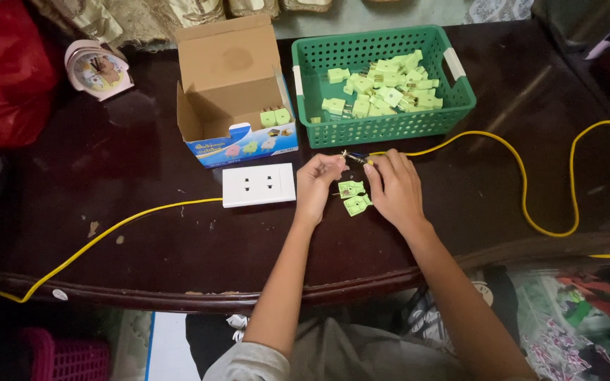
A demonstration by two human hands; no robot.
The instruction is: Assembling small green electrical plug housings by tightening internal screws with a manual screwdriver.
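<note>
Our forearms reach over the near edge of the dark, glossy table (107, 176). We pinch the stripped end of the yellow cable (524, 176) between the fingertips of our left hand (317, 185) and right hand (395, 187), both curled, just beyond two pale green plug halves (354, 197) lying between them. To the left lies a flat white double socket (258, 185). Farther off, a green perforated plastic basket (390, 127) holds a heap of pale green plugs (383, 88); left of it, an open cardboard box (231, 85) holds two more. A pink clock (97, 67) stands far left.
</note>
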